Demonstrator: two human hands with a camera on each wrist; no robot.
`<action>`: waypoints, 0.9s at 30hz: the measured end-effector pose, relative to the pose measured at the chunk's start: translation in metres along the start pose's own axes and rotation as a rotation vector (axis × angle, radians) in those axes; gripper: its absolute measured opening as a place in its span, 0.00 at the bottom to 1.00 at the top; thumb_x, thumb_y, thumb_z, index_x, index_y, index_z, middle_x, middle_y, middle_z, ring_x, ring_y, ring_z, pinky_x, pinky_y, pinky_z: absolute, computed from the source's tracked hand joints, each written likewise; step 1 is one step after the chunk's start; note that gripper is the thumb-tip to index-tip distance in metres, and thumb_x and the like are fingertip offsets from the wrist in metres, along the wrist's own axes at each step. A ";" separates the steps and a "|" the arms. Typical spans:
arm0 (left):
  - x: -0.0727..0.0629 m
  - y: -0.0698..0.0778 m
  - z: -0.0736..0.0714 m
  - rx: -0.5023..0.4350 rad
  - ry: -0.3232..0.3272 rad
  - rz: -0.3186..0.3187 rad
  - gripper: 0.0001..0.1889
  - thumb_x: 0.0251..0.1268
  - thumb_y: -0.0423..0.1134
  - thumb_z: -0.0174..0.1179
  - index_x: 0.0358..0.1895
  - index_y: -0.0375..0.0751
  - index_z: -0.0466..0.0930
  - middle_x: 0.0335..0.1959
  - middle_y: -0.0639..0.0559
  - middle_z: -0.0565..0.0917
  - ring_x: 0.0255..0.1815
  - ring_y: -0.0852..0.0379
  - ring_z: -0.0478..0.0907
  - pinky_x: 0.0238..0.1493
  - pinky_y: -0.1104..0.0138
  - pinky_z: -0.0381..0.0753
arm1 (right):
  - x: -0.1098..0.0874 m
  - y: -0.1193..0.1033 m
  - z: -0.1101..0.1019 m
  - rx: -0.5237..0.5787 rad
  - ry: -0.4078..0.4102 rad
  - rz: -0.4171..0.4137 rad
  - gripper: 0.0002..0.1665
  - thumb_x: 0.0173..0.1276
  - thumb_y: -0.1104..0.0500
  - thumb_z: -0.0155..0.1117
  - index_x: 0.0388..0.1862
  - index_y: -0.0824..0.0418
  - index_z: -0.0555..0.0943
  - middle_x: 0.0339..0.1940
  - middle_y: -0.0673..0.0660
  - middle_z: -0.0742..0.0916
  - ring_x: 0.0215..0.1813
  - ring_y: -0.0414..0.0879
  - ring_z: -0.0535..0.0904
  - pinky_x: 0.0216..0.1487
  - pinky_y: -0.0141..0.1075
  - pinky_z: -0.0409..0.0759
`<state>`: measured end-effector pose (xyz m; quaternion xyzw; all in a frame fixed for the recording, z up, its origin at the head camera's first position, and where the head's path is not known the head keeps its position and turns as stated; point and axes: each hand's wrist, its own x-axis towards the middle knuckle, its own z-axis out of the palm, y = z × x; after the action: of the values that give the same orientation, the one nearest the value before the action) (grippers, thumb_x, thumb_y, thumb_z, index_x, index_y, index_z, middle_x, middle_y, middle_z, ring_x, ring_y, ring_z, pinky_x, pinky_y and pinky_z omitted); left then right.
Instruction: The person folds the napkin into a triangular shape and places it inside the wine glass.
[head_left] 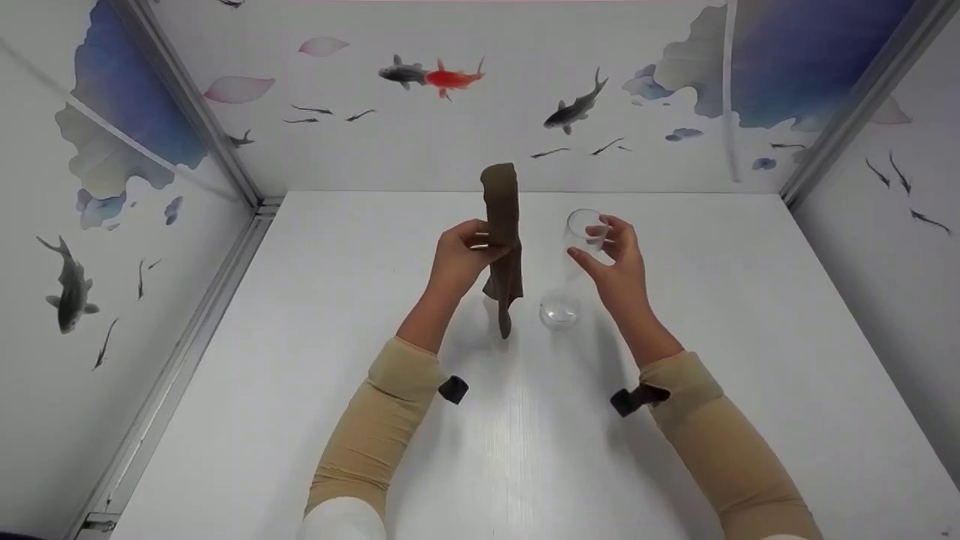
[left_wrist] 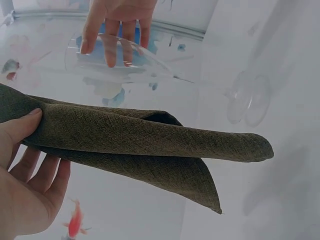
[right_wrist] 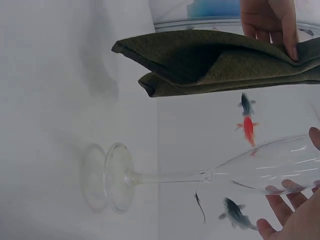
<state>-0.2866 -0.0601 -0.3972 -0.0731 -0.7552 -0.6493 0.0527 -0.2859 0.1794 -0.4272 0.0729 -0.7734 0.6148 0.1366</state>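
A brown-green cloth (head_left: 504, 210), folded into a long hanging strip, is pinched near its middle between the thumb and fingers of my left hand (head_left: 463, 256). Its lower end dangles just above the table in the head view. To its right stands a clear champagne flute (right_wrist: 270, 162), upright, with a round foot (right_wrist: 118, 177) and thin stem. The thumb and fingers of my right hand (head_left: 621, 262) curl round the upper bowl. In the left wrist view the cloth (left_wrist: 125, 132) is apart from the glass. Whether the foot touches the table I cannot tell.
Both hands are over the far half of a white table (head_left: 315, 315). A white back wall (head_left: 510, 142) printed with fish and petals rises behind it, with side panels left and right. Black wrist cameras (head_left: 454, 389) sit at both cuffs.
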 end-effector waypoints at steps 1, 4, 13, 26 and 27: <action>0.001 0.000 0.000 0.002 0.002 0.011 0.12 0.57 0.27 0.69 0.44 0.39 0.85 0.42 0.50 0.85 0.47 0.55 0.82 0.48 0.67 0.80 | -0.001 0.001 0.003 0.003 0.001 -0.001 0.41 0.61 0.54 0.74 0.68 0.61 0.65 0.57 0.58 0.78 0.62 0.49 0.73 0.65 0.42 0.67; 0.006 0.000 -0.001 0.002 0.018 0.035 0.12 0.57 0.27 0.69 0.45 0.39 0.85 0.42 0.50 0.85 0.46 0.55 0.82 0.48 0.67 0.80 | -0.002 0.002 0.011 0.014 0.000 0.004 0.40 0.60 0.55 0.75 0.67 0.61 0.66 0.56 0.57 0.79 0.62 0.49 0.73 0.65 0.42 0.68; 0.015 -0.003 0.000 0.014 0.078 0.055 0.12 0.56 0.28 0.69 0.45 0.37 0.85 0.42 0.49 0.85 0.46 0.55 0.82 0.51 0.66 0.77 | -0.004 0.008 0.032 0.045 -0.018 0.046 0.39 0.60 0.57 0.75 0.67 0.58 0.67 0.58 0.58 0.79 0.63 0.51 0.73 0.66 0.45 0.68; 0.024 -0.010 0.002 0.145 0.153 0.128 0.10 0.55 0.30 0.71 0.41 0.39 0.87 0.38 0.52 0.86 0.42 0.57 0.74 0.47 0.65 0.70 | -0.005 0.013 0.042 0.021 -0.057 0.042 0.41 0.61 0.53 0.74 0.69 0.59 0.65 0.60 0.57 0.78 0.65 0.52 0.71 0.68 0.49 0.63; 0.025 -0.010 0.003 0.149 0.157 0.128 0.10 0.55 0.30 0.71 0.41 0.39 0.87 0.37 0.52 0.85 0.40 0.57 0.73 0.44 0.65 0.69 | -0.004 0.012 0.042 0.011 -0.057 0.042 0.41 0.61 0.53 0.74 0.69 0.59 0.65 0.60 0.57 0.78 0.64 0.51 0.71 0.69 0.49 0.62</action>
<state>-0.3129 -0.0573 -0.4032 -0.0661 -0.7885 -0.5905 0.1585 -0.2905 0.1414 -0.4487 0.0749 -0.7748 0.6196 0.1008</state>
